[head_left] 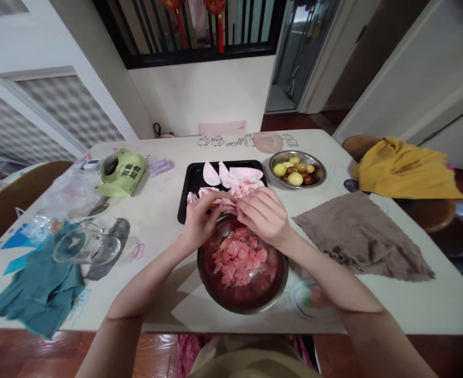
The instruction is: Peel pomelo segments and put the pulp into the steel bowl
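Both my hands meet over the far rim of a steel bowl (203, 273), fingertips pinched together. My left hand (203, 216) and my right hand (266, 216) hold a pale pink piece of pomelo segment (227, 202) between them, mostly hidden by the fingers. Inside the bowl lies a heap of peeled red pomelo flesh (239, 257). Just beyond my hands is a black tray (194, 176), carrying white-pink pomelo peel wedges (211, 174) and shreds of pith and membrane (244, 188).
A steel bowl of small yellow and dark red fruit (295, 178) stands behind right. A brown cloth (361, 236) lies at right, a yellow cloth (404, 165) over a chair. At left are a glass jug (87, 247), teal cloth (38, 294), green visor (125, 170) and plastic bag (72, 191).
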### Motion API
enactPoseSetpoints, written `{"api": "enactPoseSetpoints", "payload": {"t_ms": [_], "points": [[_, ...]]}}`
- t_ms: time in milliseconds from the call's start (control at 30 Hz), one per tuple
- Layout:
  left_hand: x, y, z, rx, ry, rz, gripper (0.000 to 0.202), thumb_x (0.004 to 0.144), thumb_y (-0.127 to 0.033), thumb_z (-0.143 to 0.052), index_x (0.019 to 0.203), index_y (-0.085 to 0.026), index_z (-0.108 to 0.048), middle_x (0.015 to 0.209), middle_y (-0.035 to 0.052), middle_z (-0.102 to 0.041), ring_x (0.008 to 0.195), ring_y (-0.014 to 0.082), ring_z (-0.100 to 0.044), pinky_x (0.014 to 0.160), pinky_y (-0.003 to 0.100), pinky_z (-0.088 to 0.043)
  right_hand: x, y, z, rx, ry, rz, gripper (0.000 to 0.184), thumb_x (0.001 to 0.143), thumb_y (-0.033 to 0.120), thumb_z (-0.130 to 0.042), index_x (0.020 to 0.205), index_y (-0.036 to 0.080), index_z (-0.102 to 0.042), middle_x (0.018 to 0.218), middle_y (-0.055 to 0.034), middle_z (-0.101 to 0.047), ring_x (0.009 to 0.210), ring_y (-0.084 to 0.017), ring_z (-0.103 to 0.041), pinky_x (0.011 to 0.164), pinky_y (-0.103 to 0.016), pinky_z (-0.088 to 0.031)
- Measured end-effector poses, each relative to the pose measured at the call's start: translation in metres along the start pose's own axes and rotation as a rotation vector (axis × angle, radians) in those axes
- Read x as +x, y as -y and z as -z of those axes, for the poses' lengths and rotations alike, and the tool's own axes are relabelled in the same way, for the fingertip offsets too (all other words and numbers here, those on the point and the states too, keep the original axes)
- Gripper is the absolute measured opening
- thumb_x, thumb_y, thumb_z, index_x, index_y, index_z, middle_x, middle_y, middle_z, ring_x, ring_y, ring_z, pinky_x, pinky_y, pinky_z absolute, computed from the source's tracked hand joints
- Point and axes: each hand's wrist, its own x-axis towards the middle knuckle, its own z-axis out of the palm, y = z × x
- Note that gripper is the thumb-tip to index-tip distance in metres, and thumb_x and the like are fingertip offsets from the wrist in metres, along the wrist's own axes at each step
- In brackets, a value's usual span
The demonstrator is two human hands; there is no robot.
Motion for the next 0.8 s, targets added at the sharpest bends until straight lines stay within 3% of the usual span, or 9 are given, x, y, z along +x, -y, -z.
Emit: {"api": "enactPoseSetpoints", "payload": {"t_ms": [167, 400, 633, 800], "points": [[0.007, -0.005, 0.010, 0.107, 0.105, 0.015, 0.017, 0.098, -0.016, -0.060, 0.112, -0.019, -0.071, 0.112, 0.0076, -0.076, 0.101, 0.0161, -0.073, 0.083, 0.024, -0.062, 0.002, -0.002, 0.000, 0.079, 0.036, 0.005, 0.007, 0.095, 0.013, -0.062, 0.096, 0.017, -0.068, 0.086, -0.0054, -0.075, 0.082, -0.017, -0.063, 0.081, -0.037, -0.054], [0.013, -0.005, 0.011, -0.025, 0.021, 0.117, 0.016, 0.096, -0.026, -0.067, 0.111, -0.021, -0.072, 0.100, 0.0053, -0.076, 0.087, 0.0142, -0.072, 0.078, 0.023, -0.061, 0.006, -0.004, 0.004, 0.325, 0.052, -0.233, 0.008, 0.095, 0.016, -0.063, 0.097, 0.021, -0.070, 0.090, -0.0014, -0.078, 0.086, -0.016, -0.070, 0.089, -0.039, -0.052], [0.008, 0.000, 0.005, -0.070, 0.097, 0.124, 0.029, 0.100, -0.025, -0.060, 0.127, -0.024, -0.069, 0.122, 0.0084, -0.074, 0.110, 0.0191, -0.071, 0.093, 0.030, -0.060, 0.005, 0.001, 0.006, 0.183, 0.077, -0.291, 0.014, 0.096, 0.017, -0.060, 0.087, 0.023, -0.069, 0.084, 0.0014, -0.077, 0.079, -0.014, -0.069, 0.087, -0.037, -0.047], [0.005, 0.006, 0.001, -0.003, 0.130, 0.073, 0.034, 0.102, -0.023, -0.056, 0.134, -0.026, -0.066, 0.129, 0.0098, -0.072, 0.117, 0.0216, -0.069, 0.104, 0.038, -0.054, 0.002, 0.001, 0.009, -0.075, 0.014, -0.169, 0.011, 0.092, 0.016, -0.064, 0.097, 0.025, -0.069, 0.091, 0.0015, -0.078, 0.082, -0.016, -0.069, 0.089, -0.038, -0.046]]}}
